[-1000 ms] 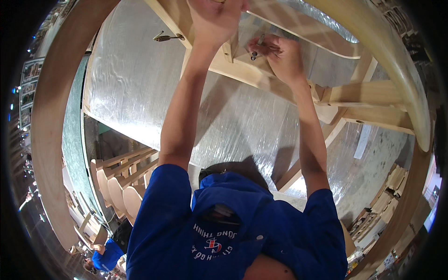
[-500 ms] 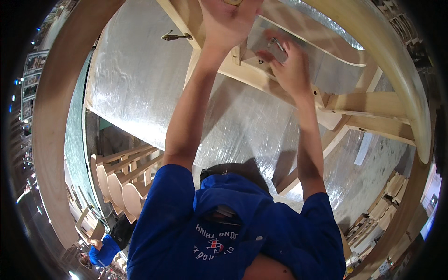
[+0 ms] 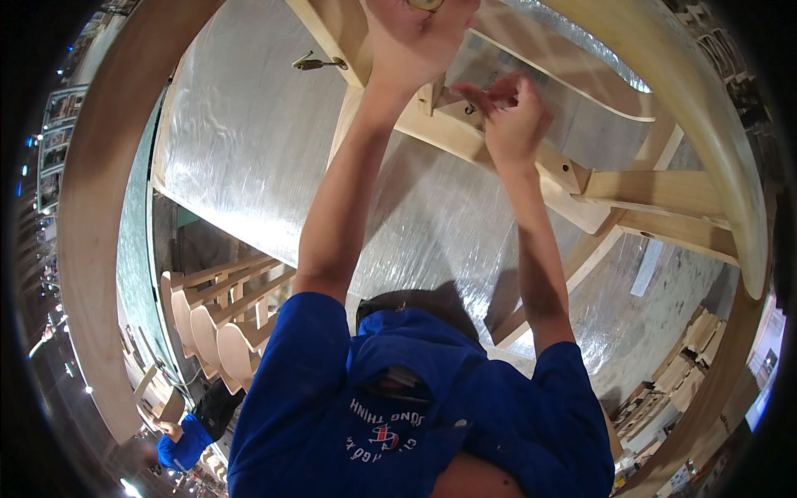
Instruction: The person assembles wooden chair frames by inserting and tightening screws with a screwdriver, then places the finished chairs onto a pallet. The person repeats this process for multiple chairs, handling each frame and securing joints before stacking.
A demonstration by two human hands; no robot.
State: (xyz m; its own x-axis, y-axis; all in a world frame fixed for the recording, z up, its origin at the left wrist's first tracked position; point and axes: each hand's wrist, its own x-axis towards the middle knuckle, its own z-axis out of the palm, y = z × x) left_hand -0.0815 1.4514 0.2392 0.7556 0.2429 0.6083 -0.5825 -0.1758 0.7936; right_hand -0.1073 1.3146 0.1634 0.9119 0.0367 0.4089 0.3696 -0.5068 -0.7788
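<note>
My left hand [image 3: 419, 46] reaches up to the pale wooden frame, its fingers cut off by the top edge. A small yellowish, ring-like thing [image 3: 424, 3] shows at this hand; what it grips is hidden. My right hand [image 3: 516, 116] is beside the frame's wooden rail [image 3: 452, 133], fingers curled with the thumb side toward a small dark metal fitting [image 3: 470, 109]. Whatever lies between those fingers is hidden and slightly blurred. Left of my left hand, a metal bolt with a bent end [image 3: 320, 63] sticks out of a wooden post [image 3: 336, 29].
Curved wooden members [image 3: 91, 216] arch around both sides. Below the frame lies a surface wrapped in clear film [image 3: 257, 141]. Shaped wooden parts [image 3: 224, 324] stand at lower left, near a person in blue [image 3: 184, 444]. Stacked wood pieces [image 3: 677, 373] are at right.
My right hand has turned and its fingers have curled in toward the rail. The silver metal piece seen by its fingers is now hidden. My left hand has shifted slightly right.
</note>
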